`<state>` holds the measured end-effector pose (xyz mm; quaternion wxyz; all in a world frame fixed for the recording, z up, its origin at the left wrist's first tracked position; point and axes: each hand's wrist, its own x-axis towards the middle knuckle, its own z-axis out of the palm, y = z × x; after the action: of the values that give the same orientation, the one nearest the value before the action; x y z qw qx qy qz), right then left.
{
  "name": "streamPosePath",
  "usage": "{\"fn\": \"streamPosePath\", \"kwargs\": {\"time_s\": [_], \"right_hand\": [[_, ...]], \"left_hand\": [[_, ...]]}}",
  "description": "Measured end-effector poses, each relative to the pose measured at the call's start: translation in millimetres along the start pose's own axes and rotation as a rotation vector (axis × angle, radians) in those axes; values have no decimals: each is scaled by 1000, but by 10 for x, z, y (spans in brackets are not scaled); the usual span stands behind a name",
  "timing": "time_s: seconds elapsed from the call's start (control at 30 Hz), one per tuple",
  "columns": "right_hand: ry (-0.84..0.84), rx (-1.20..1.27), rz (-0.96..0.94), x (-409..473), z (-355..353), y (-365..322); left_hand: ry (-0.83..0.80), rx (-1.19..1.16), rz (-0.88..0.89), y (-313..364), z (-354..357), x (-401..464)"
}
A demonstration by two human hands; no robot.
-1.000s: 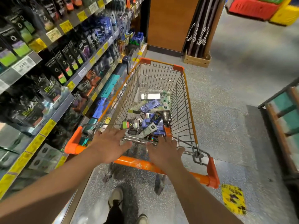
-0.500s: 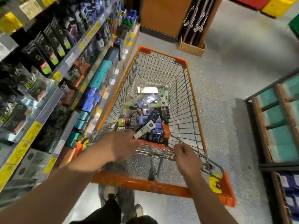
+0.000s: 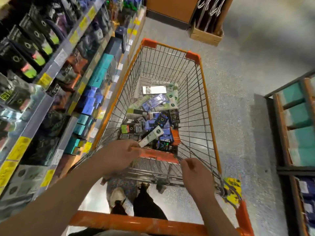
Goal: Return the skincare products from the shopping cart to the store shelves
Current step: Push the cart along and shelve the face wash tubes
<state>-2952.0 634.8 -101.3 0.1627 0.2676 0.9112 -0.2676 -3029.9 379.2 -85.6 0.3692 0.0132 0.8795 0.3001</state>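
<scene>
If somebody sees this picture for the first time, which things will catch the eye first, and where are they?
First comes the orange-rimmed shopping cart in the middle, with a jumble of skincare boxes and tubes piled on its floor. Next, the left hand and right hand reach over the cart's near end, holding no product. Along the left side run store shelves packed with black, teal and blue boxes behind yellow price tags.

Head-worn wide-angle camera looks steeply down, close over a shopping cart (image 3: 207,103). Store shelves (image 3: 51,72) line its left.
</scene>
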Motion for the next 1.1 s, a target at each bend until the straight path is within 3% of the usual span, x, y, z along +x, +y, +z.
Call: {"fn": "streamPosePath", "kwargs": {"time_s": [0.23,0.47,0.93,1.1], "right_hand": [[-173,174,-59,934,100,-364],[-280,306,79,1914,822,-333],[-330,298,98,2887,1841,-112],[-435,248,97,3052,2028,-1]], "left_hand": [[95,-142,-124,242,-97,422],[106,-121,-212,476,-11,1019],[113,-241,-366,202,219,1538],[126,-248,-409,118,279,1544]]}}
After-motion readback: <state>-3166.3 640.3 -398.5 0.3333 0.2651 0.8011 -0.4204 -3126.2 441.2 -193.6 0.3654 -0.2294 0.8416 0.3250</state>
